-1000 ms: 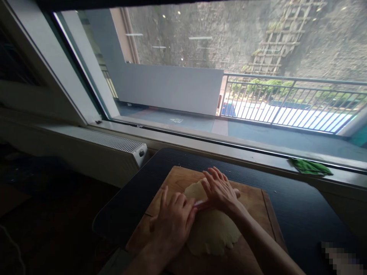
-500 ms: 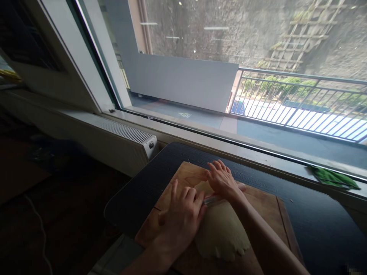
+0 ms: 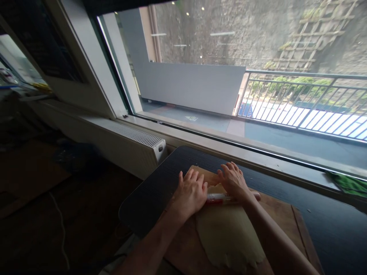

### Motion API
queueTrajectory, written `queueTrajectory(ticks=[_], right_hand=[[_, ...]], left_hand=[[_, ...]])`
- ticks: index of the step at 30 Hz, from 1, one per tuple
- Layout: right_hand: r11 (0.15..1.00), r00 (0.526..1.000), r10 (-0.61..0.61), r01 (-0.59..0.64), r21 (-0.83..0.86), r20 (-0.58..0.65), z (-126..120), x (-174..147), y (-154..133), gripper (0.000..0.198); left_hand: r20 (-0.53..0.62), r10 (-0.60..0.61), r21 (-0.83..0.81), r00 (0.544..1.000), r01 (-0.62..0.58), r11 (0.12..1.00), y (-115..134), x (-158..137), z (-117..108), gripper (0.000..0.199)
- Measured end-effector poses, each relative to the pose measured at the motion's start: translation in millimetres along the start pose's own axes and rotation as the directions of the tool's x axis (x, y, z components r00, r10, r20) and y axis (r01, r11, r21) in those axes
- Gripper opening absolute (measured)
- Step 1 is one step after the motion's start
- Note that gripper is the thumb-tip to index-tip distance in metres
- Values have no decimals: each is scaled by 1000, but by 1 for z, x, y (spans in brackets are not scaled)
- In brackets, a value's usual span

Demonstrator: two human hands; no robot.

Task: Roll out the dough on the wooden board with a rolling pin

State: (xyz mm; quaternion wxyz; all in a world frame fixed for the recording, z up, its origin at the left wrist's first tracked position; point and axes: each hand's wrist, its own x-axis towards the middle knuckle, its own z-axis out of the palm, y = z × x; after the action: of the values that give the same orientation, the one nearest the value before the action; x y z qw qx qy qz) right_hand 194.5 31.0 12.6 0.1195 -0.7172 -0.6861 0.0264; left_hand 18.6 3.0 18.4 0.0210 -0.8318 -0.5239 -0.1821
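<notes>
A flattened sheet of pale dough (image 3: pixel 229 233) with a ragged near edge lies on a wooden board (image 3: pixel 278 214). Across its far part rests a rolling pin (image 3: pixel 216 198), clear and reddish in the middle, its right end poking out past my wrist. My left hand (image 3: pixel 190 193) lies palm down over the pin's left end, fingers stretched forward and not wrapped round it. My right hand (image 3: pixel 233 181) presses on the pin's right part with its palm, fingers out over the dough's far edge. The left end of the pin is hidden under my hand.
The board sits on a dark table (image 3: pixel 149 194) against a windowsill (image 3: pixel 229 152). A radiator (image 3: pixel 137 137) stands left of the table. On the sill at right lies a green cloth (image 3: pixel 348 183). A pale cable (image 3: pixel 59 214) runs over the floor.
The pin and both hands have shifted slightly forward over the dough. My left hand has flattened out from bent fingers. The view has turned a little left.
</notes>
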Motion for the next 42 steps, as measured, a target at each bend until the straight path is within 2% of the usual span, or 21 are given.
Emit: queueTrajectory(ticks=[2, 6, 8, 10, 14, 17, 22, 24, 26, 29, 31, 33, 35, 39, 41, 42], right_hand=[[1000, 1000, -12, 12, 3, 22, -1, -20, 2, 44], [992, 992, -127, 127, -13, -12, -2, -85, 11, 45], [986, 986, -164, 163, -26, -35, -3, -98, 12, 44], [990, 989, -140, 139, -23, -42, -4, -85, 10, 43], [1000, 1000, -16, 16, 18, -13, -6, -25, 4, 43], [999, 999, 29, -30, 42, 36, -8, -17, 3, 44], [995, 994, -101, 101, -5, -51, -6, -94, 8, 46], [990, 986, -141, 139, -22, -85, -7, -112, 9, 45], [993, 987, -121, 120, -13, -102, -8, -103, 9, 44], [999, 996, 3, 0, 32, -92, -8, -56, 10, 45], [992, 994, 101, -98, 82, -33, -9, -27, 11, 47], [982, 989, 145, -147, 119, 27, -10, -20, 11, 49], [986, 993, 111, -115, 122, 41, -11, -38, 10, 51], [987, 992, -124, 121, 104, 26, -12, -109, 10, 45], [979, 983, -179, 174, 101, 43, -14, -125, 13, 43], [984, 986, -160, 155, 91, 52, -16, -124, 15, 43]], left_hand=[[9, 25, 7, 1000, -25, 1000, 3, -16, -1, 39], [8, 115, -7, 993, -115, 993, 17, -68, -7, 44], [-9, 131, 0, 991, -131, 991, 20, -75, -8, 46], [-11, 120, 16, 993, -119, 993, 18, -62, -5, 45], [9, 9, 61, 1000, -10, 998, 7, -9, 4, 44], [27, -19, 63, 999, 17, 998, 6, -2, 5, 46], [28, 117, 36, 993, -118, 992, 18, -67, -4, 45], [5, 162, 37, 987, -162, 986, 20, -79, -5, 47], [-14, 135, 43, 991, -134, 990, 19, -67, -2, 46], [-27, 24, 59, 999, -23, 998, 14, -19, 7, 43], [-24, -9, 66, 1000, 10, 998, 12, 11, 11, 42], [-19, -5, 63, 1000, 6, 998, 12, 21, 12, 42], [-12, 24, 48, 1000, -24, 999, 14, 8, 10, 42], [2, 96, -12, 995, -96, 995, 17, -48, 5, 41], [2, 117, -24, 993, -117, 993, 18, -57, 5, 42], [2, 116, -20, 993, -116, 993, 19, -52, 6, 43]])
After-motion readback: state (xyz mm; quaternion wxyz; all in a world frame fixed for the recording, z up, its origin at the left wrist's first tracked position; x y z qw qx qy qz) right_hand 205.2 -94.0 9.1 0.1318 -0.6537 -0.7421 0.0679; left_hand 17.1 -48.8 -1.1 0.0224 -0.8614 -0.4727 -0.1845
